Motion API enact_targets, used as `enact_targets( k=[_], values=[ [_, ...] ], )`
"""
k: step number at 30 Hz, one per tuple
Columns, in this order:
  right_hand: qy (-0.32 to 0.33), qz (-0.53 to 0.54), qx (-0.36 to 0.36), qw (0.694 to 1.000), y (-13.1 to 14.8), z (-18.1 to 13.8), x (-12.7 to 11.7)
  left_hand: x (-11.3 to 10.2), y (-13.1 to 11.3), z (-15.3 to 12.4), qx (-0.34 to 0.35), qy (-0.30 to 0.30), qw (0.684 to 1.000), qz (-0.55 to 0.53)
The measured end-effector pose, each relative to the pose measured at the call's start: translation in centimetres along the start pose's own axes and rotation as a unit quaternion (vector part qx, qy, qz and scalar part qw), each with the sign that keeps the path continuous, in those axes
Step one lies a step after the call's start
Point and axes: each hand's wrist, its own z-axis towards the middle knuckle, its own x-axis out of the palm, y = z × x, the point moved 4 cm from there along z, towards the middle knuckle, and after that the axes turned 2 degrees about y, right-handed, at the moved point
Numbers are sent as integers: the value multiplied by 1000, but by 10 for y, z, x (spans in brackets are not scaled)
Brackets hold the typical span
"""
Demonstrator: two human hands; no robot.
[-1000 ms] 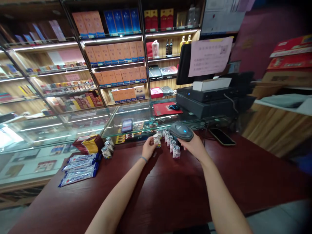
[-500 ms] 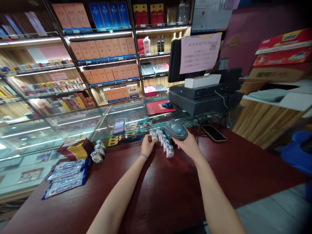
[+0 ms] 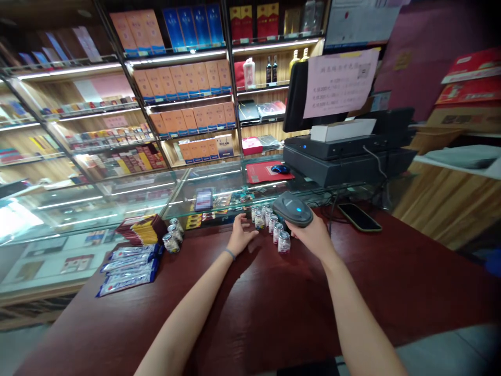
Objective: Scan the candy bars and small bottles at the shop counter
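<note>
My left hand (image 3: 241,236) is open, its thumb apart from the fingers, just left of a cluster of small clear jars with silvery lids. Nothing shows in its grasp. The nearest jar (image 3: 259,220) stands upright beside the fingers, and a front jar (image 3: 284,243) ends the row running towards me. My right hand (image 3: 316,237) is wrapped round the handle of a dark grey barcode scanner (image 3: 293,209) with a lit blue light. The scanner's head hangs above and right of the jars, hiding part of the ones behind.
On the left of the dark red counter (image 3: 250,313) lie blue-and-white packets (image 3: 131,266), several jars (image 3: 171,242) and a stack of maroon and yellow packs (image 3: 143,230). A phone (image 3: 359,216) lies at the right, near cables. A glass case and a monitor (image 3: 295,96) stand behind.
My left hand has let go of a jar in the cluster, and its fingers have spread. The view has shifted so the scene sits farther right. My right hand still holds the scanner.
</note>
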Motion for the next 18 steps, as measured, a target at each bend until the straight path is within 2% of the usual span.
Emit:
enact_targets(
  k=[4,7,11,14,18],
  values=[
    [14,7,10,1000,9,-5,12,-54,-27,-33,23,2,1000,9],
    [49,23,16,998,13,-12,29,-104,-46,-57,35,-49,997,37],
    [91,14,-7,996,18,-23,56,-170,-62,-84,57,-157,984,65],
    [111,-27,-58,992,23,-33,79,-214,-61,-99,75,-259,959,92],
    [153,-53,-121,979,28,-52,110,-251,-44,-112,85,-367,921,98]
  ],
)
